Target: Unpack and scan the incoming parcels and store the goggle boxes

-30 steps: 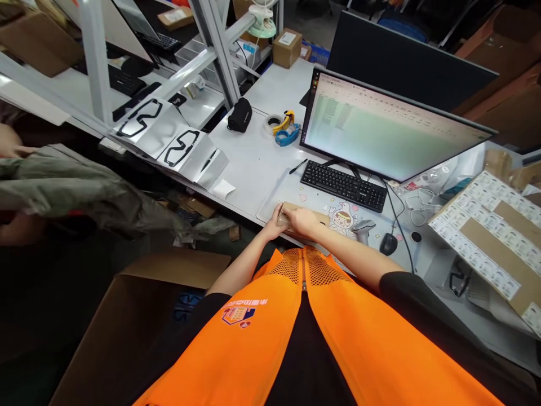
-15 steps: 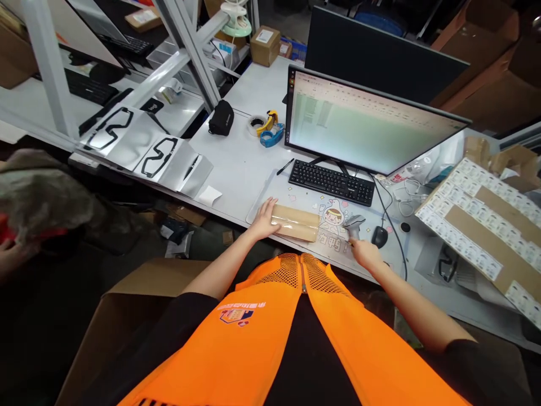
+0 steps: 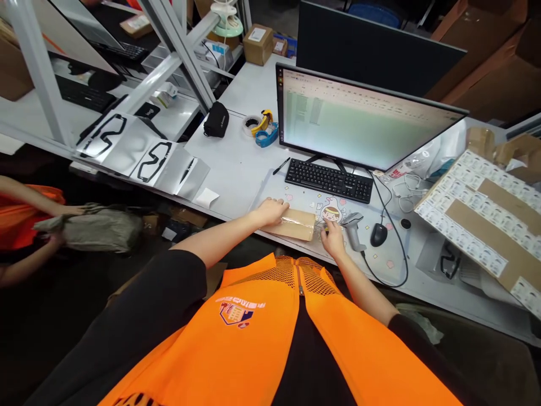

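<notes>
A small brown cardboard package (image 3: 299, 225) with shiny clear tape along it lies near the front edge of the desk. My left hand (image 3: 273, 213) is closed over its left end, covering that end. Just off the package's right end, my right hand (image 3: 333, 239) has its fingers drawn together; whatever they pinch is too small to make out. A grey barcode scanner (image 3: 354, 230) rests on the printed desk mat to the right of that hand, its cable running off rightward.
Behind the package stand a black keyboard (image 3: 329, 179) and a monitor (image 3: 363, 124). A mouse (image 3: 378, 234) and a leaning label-covered board (image 3: 469, 217) are to the right. Tape dispensers (image 3: 266, 134) lie further back. At left, another person's hands hold a grey-green bag (image 3: 99, 228).
My right hand has let go of the barcode scanner, now on the mat, and moved left to the package's right end. My left hand has shifted further over the package. The co-worker's bag moved.
</notes>
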The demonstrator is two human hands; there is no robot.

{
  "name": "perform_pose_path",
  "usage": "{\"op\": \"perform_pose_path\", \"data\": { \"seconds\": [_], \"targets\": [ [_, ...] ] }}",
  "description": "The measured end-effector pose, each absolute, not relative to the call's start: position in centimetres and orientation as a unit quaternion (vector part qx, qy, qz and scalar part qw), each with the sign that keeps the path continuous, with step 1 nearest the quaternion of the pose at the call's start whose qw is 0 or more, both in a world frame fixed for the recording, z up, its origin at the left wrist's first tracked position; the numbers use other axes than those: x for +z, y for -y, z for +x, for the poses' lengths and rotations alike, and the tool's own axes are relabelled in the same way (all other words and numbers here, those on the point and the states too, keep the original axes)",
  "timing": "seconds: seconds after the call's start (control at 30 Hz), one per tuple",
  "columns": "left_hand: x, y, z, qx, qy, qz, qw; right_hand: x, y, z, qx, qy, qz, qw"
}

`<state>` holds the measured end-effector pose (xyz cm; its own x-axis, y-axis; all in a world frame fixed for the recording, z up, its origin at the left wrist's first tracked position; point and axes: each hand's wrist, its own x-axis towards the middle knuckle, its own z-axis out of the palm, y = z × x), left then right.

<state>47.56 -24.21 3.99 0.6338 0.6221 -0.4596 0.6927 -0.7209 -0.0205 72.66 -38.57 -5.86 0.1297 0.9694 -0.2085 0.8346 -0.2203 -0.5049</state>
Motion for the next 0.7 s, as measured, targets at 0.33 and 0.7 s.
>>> {"op": "perform_pose_path", "data": {
  "seconds": [0.33, 0.7],
  "targets": [
    [3.5, 24.8, 47.4, -0.211, -0.352, 0.910, 0.056, 1.5, 38.8, 64.6, 0.332, 0.682, -0.648, -0.073],
    [0.7, 27.0, 51.3, -0.146, -0.357, 0.914, 0.127, 1.3, 38.4, 64.8, 0.327, 0.694, -0.641, -0.020]
  ]
}}
